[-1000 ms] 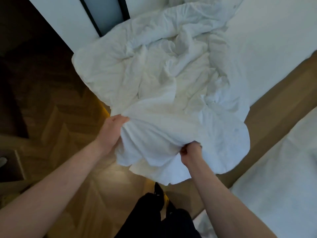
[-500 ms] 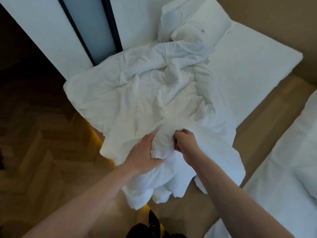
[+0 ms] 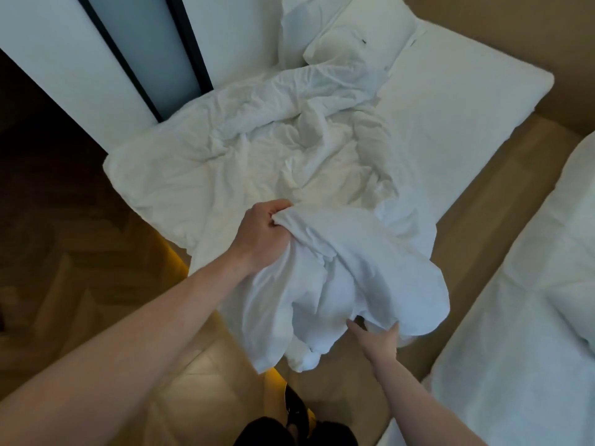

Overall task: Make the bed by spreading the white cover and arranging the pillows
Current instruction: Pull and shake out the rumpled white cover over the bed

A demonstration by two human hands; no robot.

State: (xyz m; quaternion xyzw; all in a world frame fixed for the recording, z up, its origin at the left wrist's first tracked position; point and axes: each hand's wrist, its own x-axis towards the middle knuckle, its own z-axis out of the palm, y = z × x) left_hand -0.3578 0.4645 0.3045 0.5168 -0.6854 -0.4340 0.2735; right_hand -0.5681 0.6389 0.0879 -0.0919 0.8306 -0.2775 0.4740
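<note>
spreading step: my left hand [image 3: 262, 235] grips the crumpled white cover [image 3: 322, 175]; my right hand [image 3: 375, 338], fingers spread, reaches under its hanging edge to find a corner.

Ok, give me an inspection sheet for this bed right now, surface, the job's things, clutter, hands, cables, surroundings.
Surface: bed, its right part a bare white sheet.
Job's things: cover crumpled over the left part, one end bunched and hanging off the foot; pillows stacked at the head, the cover's top edge against them.
Clutter: nothing seen.
Hands: left hand grips a fold of the cover at the foot; right hand reaches under the hanging end, fingers spread against it, grip not clear.
Cables: nothing seen.
Surroundings: second bed to the right, wood floor, white wall panels on the left.
</note>
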